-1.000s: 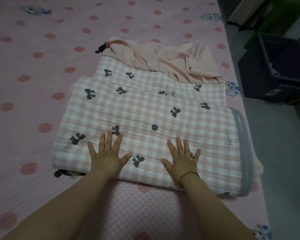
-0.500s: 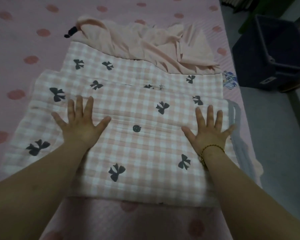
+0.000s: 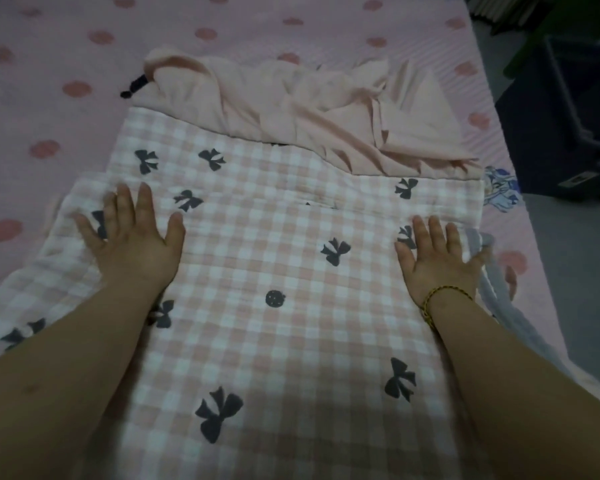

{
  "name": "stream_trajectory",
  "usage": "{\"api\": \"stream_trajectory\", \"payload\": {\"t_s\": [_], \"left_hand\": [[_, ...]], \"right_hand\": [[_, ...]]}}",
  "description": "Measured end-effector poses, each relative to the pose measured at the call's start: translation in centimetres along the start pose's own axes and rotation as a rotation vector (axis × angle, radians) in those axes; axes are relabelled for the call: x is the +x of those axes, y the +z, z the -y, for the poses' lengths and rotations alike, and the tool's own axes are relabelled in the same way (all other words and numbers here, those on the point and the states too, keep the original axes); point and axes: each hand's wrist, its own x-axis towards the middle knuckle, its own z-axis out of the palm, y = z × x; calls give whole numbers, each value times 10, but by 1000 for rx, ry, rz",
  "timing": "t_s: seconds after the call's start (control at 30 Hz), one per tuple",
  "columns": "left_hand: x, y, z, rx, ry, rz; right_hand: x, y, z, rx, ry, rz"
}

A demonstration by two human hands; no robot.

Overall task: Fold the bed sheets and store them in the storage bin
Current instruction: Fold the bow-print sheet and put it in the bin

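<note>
Sliding outward, left hand [image 3: 136, 251] and right hand [image 3: 437, 265] are being pressed flat, fingers splayed, on the bow-print sheet [image 3: 274, 251]. The fold is being smoothed before storage.

A folded checked sheet [image 3: 274, 258] with dark bows fills mid-frame on a polka-dot bed [image 3: 49, 46]. The left grip [image 3: 136, 244] and the right grip [image 3: 437, 261] press flat on it with fingers spread, one near each side edge. A crumpled plain pink sheet [image 3: 291, 109] overlaps its upper edge. A dark storage bin [image 3: 568, 116] stands at upper right.

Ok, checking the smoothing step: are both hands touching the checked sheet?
Touching. The head view shows left hand and right hand flat on the checked sheet.
</note>
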Motion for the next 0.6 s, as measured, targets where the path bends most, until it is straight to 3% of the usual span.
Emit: {"api": "stream_trajectory", "payload": {"t_s": [0.17,0.37,0.5,0.6], "left_hand": [[-12,-8,6,36,16,100],[-91,-25,34,-105,110,276],[-150,-37,55,-350,145,258],[-193,-53,68,-747,-67,164]], "right_hand": [[-8,0,2,-36,28,-31],[-55,-10,11,-76,74,23],[-115,-10,4,198,-31,29],[-192,0,-2,803,-87,-69]]}}
